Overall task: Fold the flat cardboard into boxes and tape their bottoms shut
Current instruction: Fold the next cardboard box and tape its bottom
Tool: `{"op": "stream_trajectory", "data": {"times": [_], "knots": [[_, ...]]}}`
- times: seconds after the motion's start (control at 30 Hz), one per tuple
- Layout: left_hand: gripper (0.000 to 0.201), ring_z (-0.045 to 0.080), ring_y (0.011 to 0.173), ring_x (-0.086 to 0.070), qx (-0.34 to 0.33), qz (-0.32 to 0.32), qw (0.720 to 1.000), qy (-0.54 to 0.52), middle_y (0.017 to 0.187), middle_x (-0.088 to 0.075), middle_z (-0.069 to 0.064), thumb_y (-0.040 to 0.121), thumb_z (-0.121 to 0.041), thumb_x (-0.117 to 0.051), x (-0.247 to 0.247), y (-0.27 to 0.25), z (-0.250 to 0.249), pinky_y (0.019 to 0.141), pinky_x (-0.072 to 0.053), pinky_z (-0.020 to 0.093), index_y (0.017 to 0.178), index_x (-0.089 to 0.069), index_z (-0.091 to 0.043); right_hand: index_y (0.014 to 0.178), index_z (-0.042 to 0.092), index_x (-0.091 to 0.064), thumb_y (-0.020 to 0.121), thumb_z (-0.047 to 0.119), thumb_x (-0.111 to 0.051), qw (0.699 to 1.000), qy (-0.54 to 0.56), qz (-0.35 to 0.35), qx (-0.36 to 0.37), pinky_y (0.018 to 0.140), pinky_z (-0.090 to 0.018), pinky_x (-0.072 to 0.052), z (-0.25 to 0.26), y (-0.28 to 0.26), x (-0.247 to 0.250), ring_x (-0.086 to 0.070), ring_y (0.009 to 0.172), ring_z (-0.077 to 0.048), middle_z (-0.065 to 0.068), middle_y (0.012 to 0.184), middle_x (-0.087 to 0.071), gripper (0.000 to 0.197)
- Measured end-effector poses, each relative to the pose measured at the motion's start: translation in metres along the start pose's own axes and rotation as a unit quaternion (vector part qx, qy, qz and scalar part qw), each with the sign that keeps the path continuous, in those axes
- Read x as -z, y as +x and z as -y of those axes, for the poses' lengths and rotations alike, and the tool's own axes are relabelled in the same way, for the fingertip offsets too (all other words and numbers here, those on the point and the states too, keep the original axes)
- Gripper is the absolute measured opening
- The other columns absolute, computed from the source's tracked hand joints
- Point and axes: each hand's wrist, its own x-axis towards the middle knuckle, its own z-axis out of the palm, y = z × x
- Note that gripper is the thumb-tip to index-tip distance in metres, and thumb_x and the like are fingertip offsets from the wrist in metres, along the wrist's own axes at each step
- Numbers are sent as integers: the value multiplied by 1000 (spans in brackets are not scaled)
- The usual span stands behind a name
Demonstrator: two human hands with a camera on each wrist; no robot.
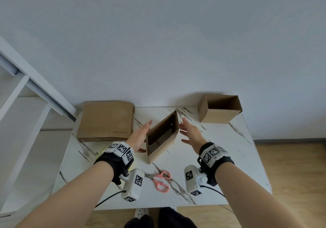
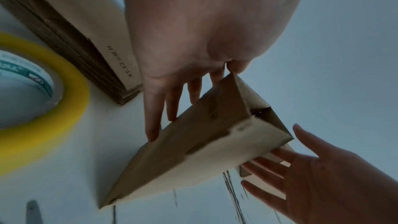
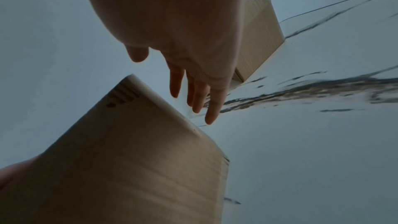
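Observation:
A brown cardboard box [image 1: 162, 136] stands mid-table with its open top facing me, turned at an angle. My left hand [image 1: 141, 136] lies along its left wall with straight fingers; in the left wrist view the fingertips [image 2: 152, 134] touch that wall of the box [image 2: 193, 151]. My right hand [image 1: 189, 133] hovers just right of the box with its fingers spread, holding nothing. In the right wrist view the right hand's fingers [image 3: 212, 111] stand a little off the box's side [image 3: 140, 159]. A stack of flat cardboard [image 1: 105, 120] lies at the back left.
A folded open box [image 1: 220, 109] stands at the table's back right corner. Pink-handled scissors [image 1: 158, 180] lie near the front edge between my wrists. A yellow tape roll [image 2: 43, 100] sits under my left wrist. The marble table [image 1: 229, 157] ends at a wall behind.

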Motion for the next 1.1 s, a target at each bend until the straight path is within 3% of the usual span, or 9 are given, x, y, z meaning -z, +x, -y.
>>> {"op": "stream_trajectory", "data": {"times": [0.07,0.17,0.33,0.4,0.53,0.73,0.87,0.97,1.1], "knots": [[55,28,141,-23,31,-3,1000,-5,157,-17,-3,97,-56,-20,-1,-1,-2,98,-37,42,148,-22,-36,139,21,-42,95,54,-39,1000,14,8,3,102,-43,-42,6,5,2,-46,124,-20,0,143,-44,56],[73,41,132,-37,141,14,989,-32,158,-14,1,86,-74,-23,1,-3,-3,90,-49,54,149,-15,-38,141,28,-40,92,50,-50,999,4,36,15,102,-43,-42,16,10,5,-44,125,-17,5,144,-42,54],[87,49,93,-64,197,65,973,-102,156,-18,12,73,-84,-33,9,-7,1,79,-56,53,147,-11,-44,142,35,-38,93,21,-54,995,-55,85,21,100,-46,-44,23,17,6,-49,123,-16,5,139,-49,53],[82,51,95,-61,190,90,967,-147,154,-23,13,76,-76,-44,9,-8,0,75,-57,53,146,-20,-40,141,37,-38,93,15,-50,995,-55,84,13,95,-44,-48,25,16,6,-54,118,-17,0,131,-55,55],[68,41,86,-65,110,61,986,-109,151,-30,9,87,-32,-64,5,-11,-8,63,-60,42,145,-29,-29,138,39,-39,90,9,-42,995,-68,78,7,85,-39,-53,26,11,6,-57,112,-20,-6,123,-57,57],[38,27,83,-63,-27,-88,996,-6,113,-57,10,92,-30,-57,10,-6,-19,65,-60,41,124,-55,-10,131,30,-47,84,3,-42,994,-85,69,-5,85,-46,-55,25,6,16,-61,94,-21,-11,105,-60,55],[32,24,80,-61,-53,-163,985,12,101,-62,13,92,-33,-57,15,-1,-22,60,-59,37,108,-63,-5,133,30,-45,92,9,-46,994,-56,93,-21,92,-47,-51,20,-2,17,-61,102,-23,-6,113,-61,46],[31,27,88,-64,-47,-147,988,-1,101,-65,10,92,-32,-57,18,3,-18,77,-58,44,110,-65,-8,134,32,-45,96,21,-45,994,-18,102,-29,99,-51,-46,16,-3,19,-57,113,-27,-4,122,-60,40],[39,26,96,-58,-12,-69,987,-145,108,-63,11,93,-2,-50,22,7,-11,94,-47,43,130,-54,-10,135,33,-43,98,28,-48,994,-3,106,-23,98,-51,-47,12,-2,19,-56,115,-25,-1,127,-56,38]]}}
